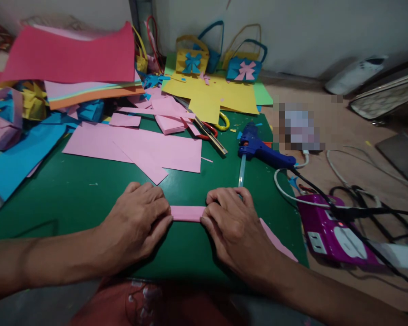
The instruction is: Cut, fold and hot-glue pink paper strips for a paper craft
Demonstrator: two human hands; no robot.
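Observation:
A narrow pink paper strip (187, 213) spans the gap between my hands, low over the green table (98, 194). My left hand (141, 222) pinches its left end, fingers curled and thumb in front. At the other end my right hand (233, 224) grips it the same way, and the fingers hide both ends. More pink paper (279, 242) sticks out past my right hand; whether it belongs to the strip I cannot tell. Beyond the hands lie a wide pink sheet (177, 154) and a slanted pink piece (144, 160) on top of it.
A blue glue gun (267, 151) with a clear stick lies at right, its cord leading toward a purple power strip (340, 231). Behind are a cutter knife (212, 138), scissors (224, 121), small paper bags (192, 61) and a stack of coloured sheets (71, 54).

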